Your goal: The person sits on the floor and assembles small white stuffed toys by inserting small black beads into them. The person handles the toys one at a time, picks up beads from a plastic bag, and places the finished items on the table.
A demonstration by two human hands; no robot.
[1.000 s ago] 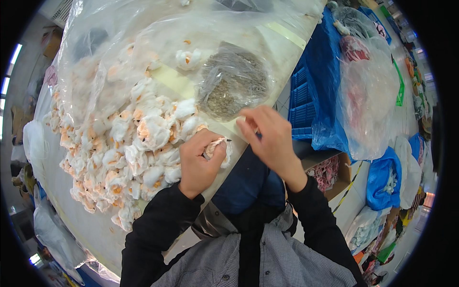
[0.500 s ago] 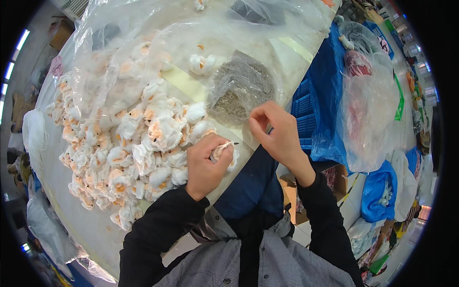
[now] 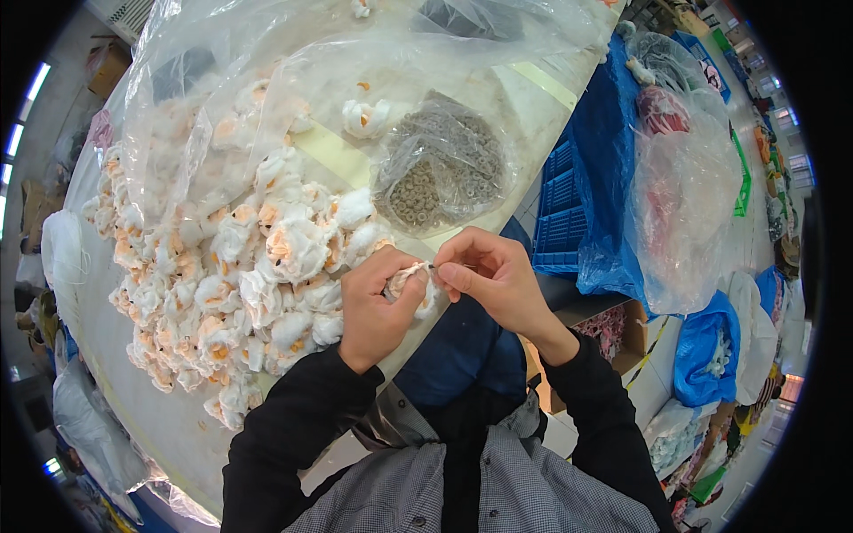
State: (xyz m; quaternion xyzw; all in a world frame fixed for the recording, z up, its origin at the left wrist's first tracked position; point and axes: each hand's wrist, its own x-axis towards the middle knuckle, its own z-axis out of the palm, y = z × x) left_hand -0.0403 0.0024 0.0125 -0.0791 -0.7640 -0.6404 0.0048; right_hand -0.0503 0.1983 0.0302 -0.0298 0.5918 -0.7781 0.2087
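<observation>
My left hand (image 3: 380, 306) is closed around a small white-and-peach plush piece (image 3: 404, 280) near the table's right edge. A thin dark tip sticks out of the plush toward the right. My right hand (image 3: 494, 282) pinches at that tip; what lies between its fingertips is too small to make out. Just beyond my hands sits a clear plastic bag (image 3: 480, 147) of small grey ring-shaped pieces (image 3: 416, 194). A large heap of similar plush pieces (image 3: 298, 249) with fluffy white stuffing spreads to the left of my hands.
Clear plastic sheeting (image 3: 258, 115) covers the far part of the heap on the pale table (image 3: 462, 80). A lone plush piece (image 3: 365, 117) lies beyond the heap. To the right stand a blue crate (image 3: 558, 218), a filled clear bag (image 3: 680, 213) and a cardboard box (image 3: 633, 346).
My right hand has moved down and left from beside the bag of rings, and its fingertips now meet the dark tip on the plush. My left hand keeps its hold.
</observation>
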